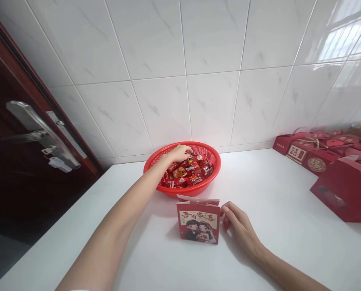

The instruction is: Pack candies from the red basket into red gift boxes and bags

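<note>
In the head view my left hand (pixel 180 153) reaches into a red plastic basket (pixel 218 163) by the wall. Its fingers are closed and curled down at the far side of the pile of wrapped candies (pixel 183 173); what they pinch, if anything, is hidden. A small red paper candy box (pixel 198 223) with a cartoon couple on its front stands upright before the basket, its top flaps parted. At its right edge is my right hand (pixel 236 226), fingers loosely bent and fingertips close to or touching the side, with no clear grip on it.
Several red gift boxes (pixel 316 155) are grouped at the right of the white tabletop (pixel 152 258), one box (pixel 347 190) nearer than the others. White wall tiles (pixel 213 105) rise behind the table. A dark door with a metal handle (pixel 44 135) is at the left.
</note>
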Demonstrator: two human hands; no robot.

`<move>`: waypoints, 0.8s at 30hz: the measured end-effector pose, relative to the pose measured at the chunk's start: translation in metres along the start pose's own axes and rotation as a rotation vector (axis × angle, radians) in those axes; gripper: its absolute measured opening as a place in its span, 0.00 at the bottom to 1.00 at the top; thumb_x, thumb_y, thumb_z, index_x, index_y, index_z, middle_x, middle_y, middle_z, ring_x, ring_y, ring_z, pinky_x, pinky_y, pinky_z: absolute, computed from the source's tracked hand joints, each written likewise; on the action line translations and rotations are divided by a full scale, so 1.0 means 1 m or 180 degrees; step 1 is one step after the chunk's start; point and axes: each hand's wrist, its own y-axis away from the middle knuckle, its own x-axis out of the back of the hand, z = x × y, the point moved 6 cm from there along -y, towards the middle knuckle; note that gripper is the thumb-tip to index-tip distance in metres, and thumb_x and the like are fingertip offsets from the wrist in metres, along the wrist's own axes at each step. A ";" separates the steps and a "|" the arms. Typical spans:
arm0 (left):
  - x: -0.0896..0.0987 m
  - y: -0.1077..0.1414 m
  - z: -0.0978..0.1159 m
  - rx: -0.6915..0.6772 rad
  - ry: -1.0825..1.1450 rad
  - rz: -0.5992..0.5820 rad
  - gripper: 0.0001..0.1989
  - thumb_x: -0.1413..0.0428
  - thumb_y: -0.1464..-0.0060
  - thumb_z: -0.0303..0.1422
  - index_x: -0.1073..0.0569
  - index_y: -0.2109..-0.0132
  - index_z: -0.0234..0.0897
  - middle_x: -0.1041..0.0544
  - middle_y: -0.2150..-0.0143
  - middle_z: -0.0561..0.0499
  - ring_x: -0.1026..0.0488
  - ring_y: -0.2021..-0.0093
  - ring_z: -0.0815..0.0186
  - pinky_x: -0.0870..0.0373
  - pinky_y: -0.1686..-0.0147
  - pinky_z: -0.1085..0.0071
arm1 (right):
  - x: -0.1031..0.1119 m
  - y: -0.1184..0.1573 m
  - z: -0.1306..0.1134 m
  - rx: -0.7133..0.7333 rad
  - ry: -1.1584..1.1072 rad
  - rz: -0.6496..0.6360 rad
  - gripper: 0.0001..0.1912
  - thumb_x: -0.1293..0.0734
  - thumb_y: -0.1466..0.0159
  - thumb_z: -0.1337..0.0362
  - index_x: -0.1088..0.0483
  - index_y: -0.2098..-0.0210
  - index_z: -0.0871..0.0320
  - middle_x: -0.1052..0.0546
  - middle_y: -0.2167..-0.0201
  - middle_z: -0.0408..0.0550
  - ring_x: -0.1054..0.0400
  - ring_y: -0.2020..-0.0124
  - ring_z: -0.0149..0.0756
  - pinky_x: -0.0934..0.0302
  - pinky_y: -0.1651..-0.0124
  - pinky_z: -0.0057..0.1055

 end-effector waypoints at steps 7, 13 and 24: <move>-0.023 -0.025 -0.008 0.0292 -0.0345 -0.0327 0.22 0.34 0.51 0.28 0.23 0.47 0.39 0.23 0.44 0.43 0.24 0.47 0.52 0.28 0.50 0.61 | -0.003 -0.001 0.000 -0.0279 -0.0224 -0.0240 0.25 0.40 0.32 0.42 0.36 0.72 0.56 0.35 0.76 0.42 0.42 0.71 0.34 0.45 0.67 0.30; -0.023 -0.015 -0.010 0.0108 -0.0020 -0.0276 0.20 0.44 0.35 0.45 0.25 0.49 0.31 0.23 0.50 0.46 0.23 0.53 0.60 0.25 0.50 0.59 | -0.006 -0.003 0.008 -0.0355 -0.0241 -0.0378 0.24 0.38 0.33 0.41 0.35 0.70 0.56 0.32 0.75 0.42 0.42 0.72 0.33 0.46 0.68 0.29; -0.017 -0.010 -0.024 0.0345 0.0629 -0.0271 0.15 0.43 0.35 0.42 0.25 0.54 0.33 0.23 0.57 0.48 0.24 0.60 0.63 0.24 0.57 0.63 | -0.006 -0.004 0.008 -0.0298 -0.0191 -0.0411 0.25 0.39 0.32 0.41 0.33 0.69 0.57 0.27 0.73 0.46 0.39 0.72 0.34 0.45 0.68 0.30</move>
